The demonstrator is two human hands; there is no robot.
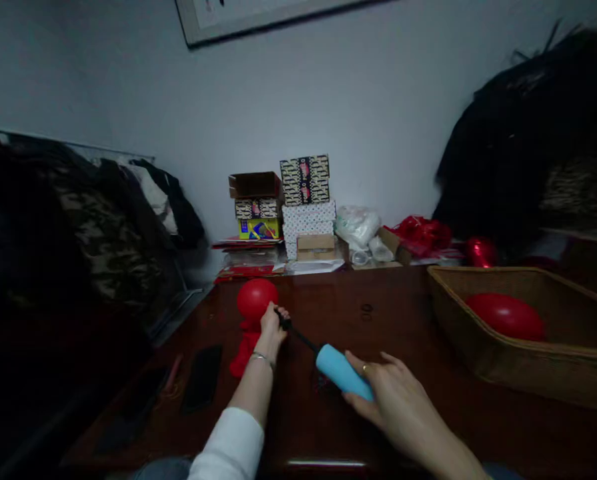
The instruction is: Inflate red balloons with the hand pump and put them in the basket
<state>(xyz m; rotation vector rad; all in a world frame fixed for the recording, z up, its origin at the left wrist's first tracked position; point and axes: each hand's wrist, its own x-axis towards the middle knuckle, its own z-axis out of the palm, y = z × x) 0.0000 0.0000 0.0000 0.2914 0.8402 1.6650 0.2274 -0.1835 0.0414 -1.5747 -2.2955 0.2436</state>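
My left hand [271, 328] pinches the neck of a small, partly inflated red balloon [256, 298] against the black nozzle of a hand pump. My right hand [393, 397] grips the light blue pump body [339, 371], which points up and left toward the balloon. A thin black rod joins the blue body to the nozzle. Both hands hover above a dark glossy wooden table [358, 313]. The balloon's red reflection shows on the tabletop below it.
A wicker basket [528, 367] on the right holds an inflated red balloon [506, 315]. Stacked patterned boxes [306, 200], plastic bags and red wrapping line the back wall. A dark phone [202, 377] lies left of my arm. Clothes hang at far left.
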